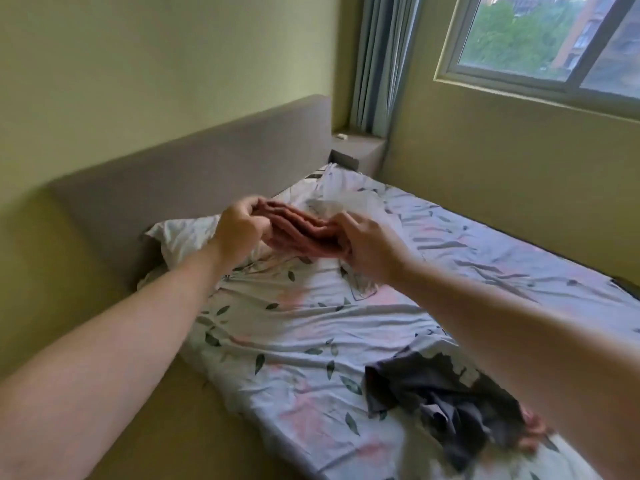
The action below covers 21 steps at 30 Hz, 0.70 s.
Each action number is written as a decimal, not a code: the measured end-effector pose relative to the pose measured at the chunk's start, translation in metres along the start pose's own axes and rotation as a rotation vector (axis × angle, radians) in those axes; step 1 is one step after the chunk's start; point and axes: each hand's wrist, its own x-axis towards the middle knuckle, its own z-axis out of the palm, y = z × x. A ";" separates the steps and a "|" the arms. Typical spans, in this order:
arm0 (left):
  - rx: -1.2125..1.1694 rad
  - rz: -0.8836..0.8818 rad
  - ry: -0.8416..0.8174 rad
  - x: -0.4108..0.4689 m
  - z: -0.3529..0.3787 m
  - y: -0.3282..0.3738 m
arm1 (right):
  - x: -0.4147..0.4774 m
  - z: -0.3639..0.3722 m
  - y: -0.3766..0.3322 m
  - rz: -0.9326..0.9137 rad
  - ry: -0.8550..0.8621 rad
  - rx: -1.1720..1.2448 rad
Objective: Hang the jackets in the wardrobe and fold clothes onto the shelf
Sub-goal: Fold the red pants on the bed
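Observation:
A folded reddish-brown garment [299, 230] is held in the air above the bed [311, 327], between both hands. My left hand [239, 232] grips its left end with curled fingers. My right hand [369, 245] grips its right end. A crumpled dark grey garment [440, 407] lies on the sheet at the lower right, partly hidden by my right forearm. A bit of reddish cloth [531, 433] peeks out beside it. No wardrobe or shelf is in view.
The bed has a white leaf-patterned sheet and a pillow [183, 237] by the grey headboard [194, 174]. Walls close in on the left and right. A curtain [384, 60] and window [554, 39] are at the far corner, with a ledge [356, 143] below.

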 end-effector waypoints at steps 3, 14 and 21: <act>0.445 -0.101 -0.176 -0.054 0.018 -0.069 | -0.076 0.054 -0.009 0.111 -0.297 -0.064; 0.887 -0.215 -0.526 -0.212 0.046 -0.189 | -0.211 0.130 -0.076 0.198 -0.817 -0.016; 0.944 -0.152 -0.713 -0.245 0.019 -0.207 | -0.251 0.141 -0.136 0.364 -0.885 0.080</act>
